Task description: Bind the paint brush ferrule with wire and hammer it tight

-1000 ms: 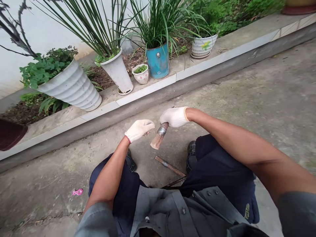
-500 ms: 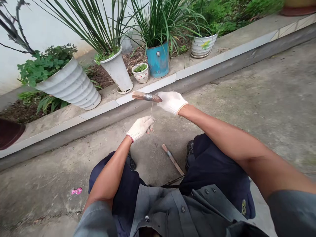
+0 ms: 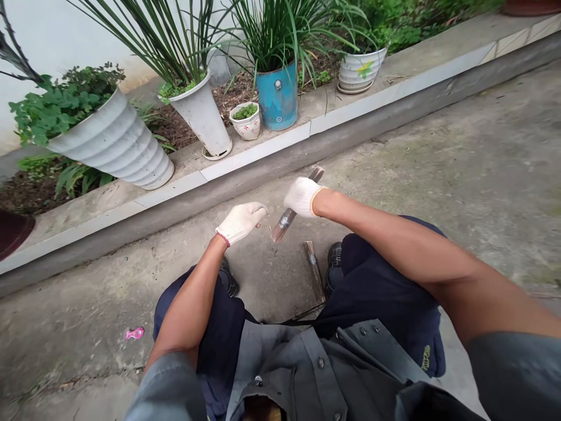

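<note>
Right hand: gripping a wooden stick in its white glove, above the concrete ground
Left hand: curling loosely just beside the stick, grip unclear
Ground: a short stick lying beside a shoe
Beyond: a blue can and white flowerpots standing on a concrete ledge

White glove, red cuff; brown stick, seemingly silver-banded.

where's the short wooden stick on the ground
In the head view, the short wooden stick lies on the concrete ground beside the person's right shoe, below the banded wooden piece in the gloved right hand.
</note>
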A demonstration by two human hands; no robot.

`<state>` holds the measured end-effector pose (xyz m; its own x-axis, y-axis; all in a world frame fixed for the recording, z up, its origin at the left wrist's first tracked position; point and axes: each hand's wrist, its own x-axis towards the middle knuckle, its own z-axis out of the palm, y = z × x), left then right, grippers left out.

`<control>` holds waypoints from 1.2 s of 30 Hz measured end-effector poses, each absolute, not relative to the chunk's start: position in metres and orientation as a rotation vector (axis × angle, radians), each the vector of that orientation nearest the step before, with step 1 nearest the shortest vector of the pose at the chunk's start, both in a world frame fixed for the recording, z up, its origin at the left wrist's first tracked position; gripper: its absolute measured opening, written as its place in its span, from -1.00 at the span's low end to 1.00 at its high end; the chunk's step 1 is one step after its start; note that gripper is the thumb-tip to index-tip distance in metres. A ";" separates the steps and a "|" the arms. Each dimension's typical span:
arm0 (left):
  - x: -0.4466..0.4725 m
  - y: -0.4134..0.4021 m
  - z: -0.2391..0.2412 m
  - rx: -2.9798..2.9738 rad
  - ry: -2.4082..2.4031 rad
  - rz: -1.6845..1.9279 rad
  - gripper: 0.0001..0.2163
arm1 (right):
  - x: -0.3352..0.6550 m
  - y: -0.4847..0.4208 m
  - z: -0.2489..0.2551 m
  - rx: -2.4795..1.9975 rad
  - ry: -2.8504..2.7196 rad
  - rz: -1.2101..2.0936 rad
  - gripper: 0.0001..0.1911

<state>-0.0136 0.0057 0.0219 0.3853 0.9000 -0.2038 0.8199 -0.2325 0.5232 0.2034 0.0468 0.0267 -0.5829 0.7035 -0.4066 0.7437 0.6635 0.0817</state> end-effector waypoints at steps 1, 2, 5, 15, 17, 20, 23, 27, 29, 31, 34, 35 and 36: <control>-0.015 0.007 0.020 2.076 1.467 0.222 -0.71 | 0.208 0.045 0.030 1.031 2.492 -0.257 -0.77; -0.016 0.008 0.018 2.047 1.459 0.270 -0.72 | 0.213 0.043 0.034 0.931 2.516 -0.389 -0.77; -0.016 0.009 0.010 1.884 1.420 0.419 -0.73 | 0.224 0.045 0.049 0.857 2.645 -0.693 -0.76; 0.006 -0.009 0.006 1.521 1.136 0.406 -0.76 | 0.225 0.071 0.052 1.738 2.660 -0.275 -0.68; 0.006 -0.009 0.010 1.531 1.177 0.387 -0.76 | 0.223 0.072 0.047 1.809 2.610 -0.125 -0.68; 0.001 -0.005 0.020 1.582 1.240 0.399 -0.74 | 0.219 0.069 0.044 1.851 2.580 0.055 -0.66; -0.008 -0.001 0.033 1.631 1.314 0.443 -0.72 | 0.214 0.066 0.045 1.749 2.551 0.135 -0.64; -0.020 0.003 0.044 1.807 1.454 0.400 -0.71 | 0.208 0.063 0.041 1.426 2.556 0.185 -0.69; -0.024 0.005 0.045 1.913 1.519 0.335 -0.71 | 0.206 0.061 0.037 1.291 2.571 0.197 -0.71; -0.026 0.007 0.045 1.990 1.552 0.295 -0.71 | 0.208 0.060 0.035 1.194 2.603 0.185 -0.72; -0.029 0.011 0.041 2.046 1.569 0.321 -0.70 | 0.215 0.057 0.035 1.005 2.675 -0.004 -0.75; -0.029 0.013 0.039 2.043 1.569 0.342 -0.69 | 0.218 0.056 0.037 0.941 2.685 -0.122 -0.75; -0.029 0.014 0.036 2.028 1.565 0.369 -0.69 | 0.220 0.055 0.039 0.893 2.685 -0.249 -0.74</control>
<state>-0.0289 0.0139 0.0363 0.2857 0.9519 -0.1112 0.8018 -0.1738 0.5718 0.2204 0.0554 0.0390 -0.7621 0.5548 -0.3339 0.6067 0.7919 -0.0692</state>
